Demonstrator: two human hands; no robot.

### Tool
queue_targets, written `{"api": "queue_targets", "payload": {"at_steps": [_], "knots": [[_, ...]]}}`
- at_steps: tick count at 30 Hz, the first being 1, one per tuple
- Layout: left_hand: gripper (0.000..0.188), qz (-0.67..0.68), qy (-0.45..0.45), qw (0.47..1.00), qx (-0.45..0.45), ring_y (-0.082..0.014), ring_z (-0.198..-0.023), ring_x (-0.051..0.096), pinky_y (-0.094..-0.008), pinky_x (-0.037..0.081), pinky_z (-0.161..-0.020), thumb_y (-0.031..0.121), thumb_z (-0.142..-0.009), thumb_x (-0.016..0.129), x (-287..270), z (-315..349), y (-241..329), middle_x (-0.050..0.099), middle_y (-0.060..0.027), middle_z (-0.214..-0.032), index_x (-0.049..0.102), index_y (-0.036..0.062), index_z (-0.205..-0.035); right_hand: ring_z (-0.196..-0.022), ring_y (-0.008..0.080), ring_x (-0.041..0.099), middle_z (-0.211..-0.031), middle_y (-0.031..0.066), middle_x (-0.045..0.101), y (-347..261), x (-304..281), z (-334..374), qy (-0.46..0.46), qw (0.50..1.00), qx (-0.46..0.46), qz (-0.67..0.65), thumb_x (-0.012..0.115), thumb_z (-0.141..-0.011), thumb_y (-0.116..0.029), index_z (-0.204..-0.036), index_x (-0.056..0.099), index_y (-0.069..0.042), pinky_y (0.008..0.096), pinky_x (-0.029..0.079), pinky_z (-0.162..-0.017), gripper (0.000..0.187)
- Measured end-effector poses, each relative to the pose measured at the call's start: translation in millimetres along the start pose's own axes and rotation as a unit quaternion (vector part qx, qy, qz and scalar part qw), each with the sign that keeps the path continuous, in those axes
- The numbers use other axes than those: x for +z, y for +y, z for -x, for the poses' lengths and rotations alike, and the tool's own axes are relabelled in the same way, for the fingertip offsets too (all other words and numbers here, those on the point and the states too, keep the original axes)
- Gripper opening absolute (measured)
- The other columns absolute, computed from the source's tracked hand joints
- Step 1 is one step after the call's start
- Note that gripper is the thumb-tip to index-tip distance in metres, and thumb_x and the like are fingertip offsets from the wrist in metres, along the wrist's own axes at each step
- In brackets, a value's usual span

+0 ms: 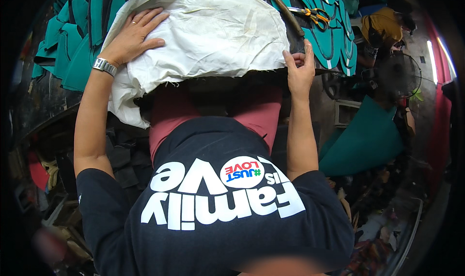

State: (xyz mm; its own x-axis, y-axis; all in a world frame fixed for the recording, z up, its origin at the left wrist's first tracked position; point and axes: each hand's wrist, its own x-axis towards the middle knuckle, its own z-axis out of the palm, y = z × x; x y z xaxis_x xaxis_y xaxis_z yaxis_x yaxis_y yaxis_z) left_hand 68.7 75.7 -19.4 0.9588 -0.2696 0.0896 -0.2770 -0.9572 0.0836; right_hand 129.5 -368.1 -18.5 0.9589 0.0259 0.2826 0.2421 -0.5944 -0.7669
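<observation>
A wrinkled white cloth (218,34) with a frayed near edge lies over the work table, its left corner hanging down toward my lap. My left hand (138,36) rests flat on the cloth's left part, fingers stretched out, a metal watch on the wrist. At the cloth's right edge is my right hand (301,70), its thumb by the fabric and its index finger pointing up, apart from the thumb. The other fingers are partly curled and hold nothing I can see. Beyond this hand lies a hammer (288,17), and scissors (317,18) with orange and black handles.
Teal cut pieces with dark edging (72,38) are heaped at the left, and more teal pieces (334,38) overlap at the right. A teal sheet (365,140) hangs beside a fan (399,75). Another person in yellow (382,26) bends at the far right. Dark scraps (121,162) litter the floor.
</observation>
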Motion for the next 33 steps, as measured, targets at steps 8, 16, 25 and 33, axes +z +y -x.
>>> {"api": "queue_targets", "payload": {"at_steps": [8,16,25,33], "knots": [[0.066,0.145,0.089,0.983,-0.069,-0.0366,-0.135,0.044,-0.0443,0.037,-0.112,0.020,-0.090,0.070,-4.6,11.6,81.5,0.046,-0.0194,-0.147,0.041,0.0080,-0.148,-0.067,0.0082,0.056,-0.086,0.0065,0.061,4.9,1.3,-4.8,-0.019,0.975,0.114,-0.189,0.081,-0.075,0.002,-0.151,0.036,0.000,0.0217,0.049,-0.060,0.088],[0.093,0.135,0.164,0.973,-0.091,-0.0400,-0.142,0.035,-0.0441,0.032,-0.116,0.048,-0.089,0.069,24.6,17.0,81.6,0.034,-0.0255,-0.154,0.023,0.0026,-0.156,-0.064,0.0061,0.054,-0.081,0.0025,0.060,6.8,-1.2,-26.4,0.009,0.975,0.042,-0.216,0.077,-0.074,0.008,-0.146,0.039,-0.001,0.0203,0.046,-0.056,0.082],[0.095,0.091,0.069,0.991,-0.063,-0.0361,-0.146,0.030,-0.0440,0.026,-0.121,0.058,-0.086,0.067,1.4,12.8,36.0,0.029,-0.0183,-0.160,0.024,0.0111,-0.158,-0.066,0.0073,0.057,-0.083,0.0055,0.064,-7.1,1.0,-23.2,-0.045,0.988,0.051,-0.142,0.076,-0.074,0.006,-0.155,0.028,-0.004,0.0213,0.046,-0.055,0.095],[0.112,0.179,0.072,0.980,-0.036,-0.0362,-0.147,0.029,-0.0458,0.025,-0.121,0.060,-0.070,0.080,-6.5,26.8,41.6,0.029,-0.0151,-0.161,0.026,0.0165,-0.158,-0.065,0.0078,0.056,-0.090,0.0085,0.066,-9.4,-13.0,-2.4,-0.016,0.978,0.163,-0.132,0.078,-0.074,0.003,-0.157,0.021,-0.004,0.0201,0.045,-0.052,0.101]]}}
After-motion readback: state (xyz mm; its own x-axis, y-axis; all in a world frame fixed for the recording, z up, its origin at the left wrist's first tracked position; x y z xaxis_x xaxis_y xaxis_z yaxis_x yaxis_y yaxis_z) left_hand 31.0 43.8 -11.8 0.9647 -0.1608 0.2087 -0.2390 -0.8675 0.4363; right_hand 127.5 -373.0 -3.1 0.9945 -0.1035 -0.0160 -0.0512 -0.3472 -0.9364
